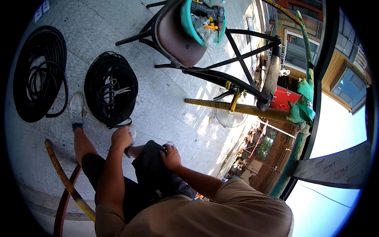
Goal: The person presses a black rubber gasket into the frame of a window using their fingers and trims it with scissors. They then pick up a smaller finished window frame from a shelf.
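Note:
My left hand (pixel 121 137) is closed in a fist over my lap, at the near edge of a coil of flat black strip (pixel 91 89) on the floor. A loose bend of that strip comes up to the knuckles. Whatever the fist may hold is hidden. Scissors (pixel 121 91) with silver blades lie on top of the coil, and another pair of handles seems to lie beside them. With its fingers apart, my right hand (pixel 172 157) rests on my dark-clad knee, holding nothing I can see.
Left of it lies a larger coil of black hose or cable (pixel 59 55). Ahead stands a brown chair (pixel 173 33) bearing a turquoise basin (pixel 185 23) with a power drill (pixel 204 10). A wooden pole with a yellow clamp (pixel 235 102) extends at right; a curved bamboo-like bar (pixel 63 179) rises near left.

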Motion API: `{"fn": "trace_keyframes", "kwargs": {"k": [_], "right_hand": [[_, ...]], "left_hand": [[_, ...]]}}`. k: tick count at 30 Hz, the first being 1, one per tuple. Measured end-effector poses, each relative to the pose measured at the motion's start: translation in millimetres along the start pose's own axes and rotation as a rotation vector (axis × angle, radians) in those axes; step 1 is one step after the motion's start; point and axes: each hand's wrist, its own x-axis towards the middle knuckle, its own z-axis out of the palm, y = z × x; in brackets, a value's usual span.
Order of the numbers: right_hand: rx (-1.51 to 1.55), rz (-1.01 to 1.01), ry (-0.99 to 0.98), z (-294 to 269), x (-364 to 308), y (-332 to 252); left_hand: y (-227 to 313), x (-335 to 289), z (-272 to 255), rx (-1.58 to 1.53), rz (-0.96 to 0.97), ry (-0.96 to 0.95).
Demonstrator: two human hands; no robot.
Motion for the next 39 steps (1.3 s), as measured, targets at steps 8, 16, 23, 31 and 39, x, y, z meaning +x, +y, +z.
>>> {"fn": "trace_keyframes", "kwargs": {"k": [8, 16, 23, 31, 39], "right_hand": [[0.112, 0.047, 0.03, 42, 30, 21], [0.264, 0.191, -0.035, 73, -11, 80], [0.437, -0.014, -0.064, 60, -6, 138], [0.624, -0.042, 0.083, 80, -51, 192], [0.77, 0.154, 0.191, 107, -88, 241]], "left_hand": [[22, 10, -2, -0.101, 0.002, 0.098], [7, -2, 46, -0.015, -0.042, -0.168], [17, 15, 73, -0.007, -0.072, -0.2], [-37, 13, 111, 0.096, -0.242, -0.367], [-114, 21, 137, 0.014, -0.508, -0.328]]}}
